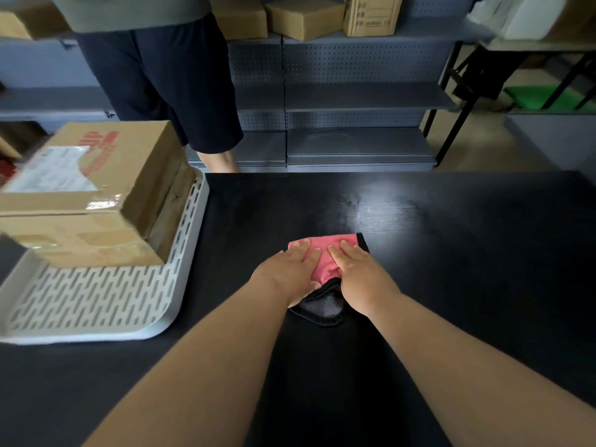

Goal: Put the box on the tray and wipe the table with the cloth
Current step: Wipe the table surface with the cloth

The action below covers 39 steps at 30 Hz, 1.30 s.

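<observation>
A brown cardboard box [87, 191] with red print and a white label rests on the white slotted tray [96, 304] at the left of the black table [451, 253]. At the table's middle lies a pink cloth [325, 250] with a black edge and a dark underside folded out toward me. My left hand [287, 275] presses flat on the cloth's left part. My right hand [361, 275] lies flat on its right part. The middle of the cloth is hidden under both palms.
A person in dark shorts [161, 82] stands just beyond the table's far edge, at the left. Grey perforated shelving [354, 101] behind carries several cardboard boxes [303, 19]. A black-legged table [451, 91] and something green [541, 98] are at the far right.
</observation>
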Tool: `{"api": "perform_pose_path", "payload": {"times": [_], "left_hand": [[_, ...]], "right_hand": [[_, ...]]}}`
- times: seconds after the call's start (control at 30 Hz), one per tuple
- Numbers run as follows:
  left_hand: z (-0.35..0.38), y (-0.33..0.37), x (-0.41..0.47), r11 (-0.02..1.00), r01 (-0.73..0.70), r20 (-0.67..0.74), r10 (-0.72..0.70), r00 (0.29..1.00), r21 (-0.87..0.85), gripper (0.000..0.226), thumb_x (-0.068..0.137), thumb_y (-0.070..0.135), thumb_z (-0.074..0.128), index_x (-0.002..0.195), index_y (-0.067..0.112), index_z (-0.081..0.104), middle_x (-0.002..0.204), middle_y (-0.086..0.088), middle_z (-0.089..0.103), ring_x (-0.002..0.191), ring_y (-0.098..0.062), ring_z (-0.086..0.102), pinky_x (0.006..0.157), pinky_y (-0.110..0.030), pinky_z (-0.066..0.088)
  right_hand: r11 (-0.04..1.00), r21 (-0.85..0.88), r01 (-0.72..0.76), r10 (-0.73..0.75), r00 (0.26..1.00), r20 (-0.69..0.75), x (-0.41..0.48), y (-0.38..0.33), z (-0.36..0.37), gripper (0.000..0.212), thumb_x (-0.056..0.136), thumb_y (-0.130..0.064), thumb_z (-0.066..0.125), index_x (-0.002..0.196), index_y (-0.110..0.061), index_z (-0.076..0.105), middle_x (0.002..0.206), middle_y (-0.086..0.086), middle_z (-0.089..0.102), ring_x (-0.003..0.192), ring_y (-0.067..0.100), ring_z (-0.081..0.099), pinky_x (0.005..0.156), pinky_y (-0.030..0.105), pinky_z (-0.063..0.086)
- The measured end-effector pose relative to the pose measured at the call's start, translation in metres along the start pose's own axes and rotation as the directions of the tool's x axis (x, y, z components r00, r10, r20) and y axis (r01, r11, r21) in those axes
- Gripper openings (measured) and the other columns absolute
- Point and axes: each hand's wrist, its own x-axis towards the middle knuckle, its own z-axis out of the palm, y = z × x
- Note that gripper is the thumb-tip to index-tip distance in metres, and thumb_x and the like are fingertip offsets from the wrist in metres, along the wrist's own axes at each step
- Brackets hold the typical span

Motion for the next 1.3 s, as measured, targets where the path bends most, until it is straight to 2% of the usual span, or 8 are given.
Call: {"api": "perform_pose_path", "payload": {"times": [0.4,0.73,0.97,1.3], "left_hand": [[0.083,-0.011,-0.142,0.998,-0.050,-0.021,0.051,0.998,0.042,0.067,0.101,0.040,0.032,0.152,0.016,-0.004,0.160,-0.009,-0.010,0.149,-0.022,-0.002,0.121,-0.035,0.008],[0.126,-0.022,-0.206,0.998,-0.038,-0.028,0.039,0.999,0.045,0.067,0.101,0.041,0.031,0.152,0.018,-0.006,0.160,-0.006,-0.012,0.149,-0.021,-0.003,0.121,-0.034,0.007],[0.136,-0.028,-0.226,0.998,-0.046,-0.022,0.048,0.999,0.052,0.067,0.101,0.042,0.030,0.152,0.018,-0.007,0.160,-0.006,-0.013,0.149,-0.020,-0.004,0.121,-0.035,0.006],[0.114,-0.054,-0.209,0.997,-0.046,0.019,0.045,0.999,0.060,0.068,0.100,0.044,0.030,0.152,0.019,-0.007,0.160,-0.003,-0.015,0.149,-0.019,-0.003,0.121,-0.034,0.005]], "right_hand": [[0.997,0.070,-0.018,0.018,1.000,-0.003,-0.130,-0.079,0.071,0.068,0.095,0.002,0.030,0.151,-0.027,0.003,0.160,-0.007,-0.005,0.148,0.015,-0.004,0.121,0.036,0.012],[0.998,0.055,0.025,-0.025,1.000,0.002,-0.185,-0.117,0.104,0.066,0.097,0.000,0.029,0.151,-0.026,0.004,0.160,-0.008,-0.004,0.148,0.015,-0.003,0.120,0.035,0.017],[0.998,0.036,0.050,-0.050,0.999,-0.005,-0.196,-0.130,0.114,0.066,0.096,0.000,0.030,0.151,-0.025,0.003,0.160,-0.006,-0.005,0.148,0.015,-0.003,0.121,0.032,0.013],[0.997,0.001,0.082,-0.082,0.996,0.024,-0.159,-0.139,0.105,0.065,0.095,-0.002,0.030,0.151,-0.025,0.006,0.161,-0.005,-0.002,0.148,0.017,-0.001,0.121,0.037,0.015]]}}
